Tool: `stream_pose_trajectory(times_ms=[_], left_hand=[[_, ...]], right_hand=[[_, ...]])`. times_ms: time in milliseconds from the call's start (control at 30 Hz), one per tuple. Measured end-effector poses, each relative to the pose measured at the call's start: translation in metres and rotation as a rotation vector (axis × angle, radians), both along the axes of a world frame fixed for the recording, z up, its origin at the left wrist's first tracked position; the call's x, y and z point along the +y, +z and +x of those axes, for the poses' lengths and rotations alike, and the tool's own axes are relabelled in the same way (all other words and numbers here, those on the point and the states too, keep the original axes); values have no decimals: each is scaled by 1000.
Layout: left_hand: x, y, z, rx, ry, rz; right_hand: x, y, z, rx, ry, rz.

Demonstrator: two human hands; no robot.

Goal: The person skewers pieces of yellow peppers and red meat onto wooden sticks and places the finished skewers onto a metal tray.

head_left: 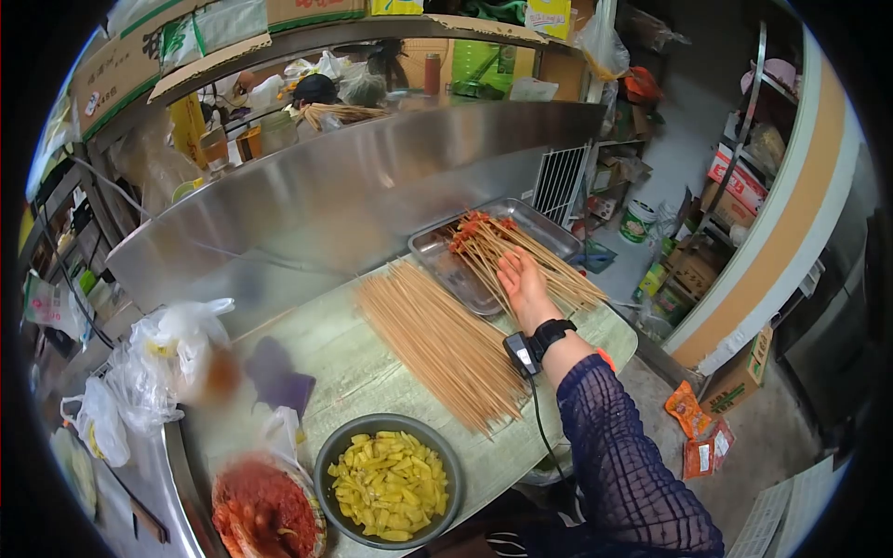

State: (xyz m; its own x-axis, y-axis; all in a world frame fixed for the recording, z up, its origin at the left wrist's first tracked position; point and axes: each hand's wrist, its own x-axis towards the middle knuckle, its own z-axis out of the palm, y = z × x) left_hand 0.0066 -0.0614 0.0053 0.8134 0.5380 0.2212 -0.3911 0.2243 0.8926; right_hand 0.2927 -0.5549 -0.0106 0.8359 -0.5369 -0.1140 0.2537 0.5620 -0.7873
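Bowl (pixel 391 484) of yellow strips nearest, bare skewers (pixel 437 339) piled on the table (pixel 349 367) beyond. Right hand (pixel 523 286) lies palm-down on loaded skewers (pixel 479 237) across the metal tray (pixel 541 221), fingers apparently straight; can't tell whether it grips any. Left hand out of view.

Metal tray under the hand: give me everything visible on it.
The tray is a shallow rectangle of shiny, steel-looking metal with rounded corners and a low raised rim. It lies flat, angled, at the far right of the pale tabletop. It holds loaded skewers with reddish food, their sticks overhanging its near rim; the right hand rests on them. A pile of bare sticks lies alongside its left edge.
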Motion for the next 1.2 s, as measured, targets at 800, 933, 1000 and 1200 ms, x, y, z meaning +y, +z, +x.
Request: stream_pose_trajectory(times_ms=[800, 933, 1000, 1200], left_hand=[[35, -49, 2, -1, 59, -151], [33, -44, 0, 55, 103, -133], [33, -46, 0, 55, 111, -138], [26, -34, 2, 14, 52, -276]], right_hand=[[86, -8, -59, 560, 661, -1331], [85, 12, -68, 522, 818, -1148], [85, 18, -72, 456, 820, -1027], [92, 60, -94, 310, 743, -913]])
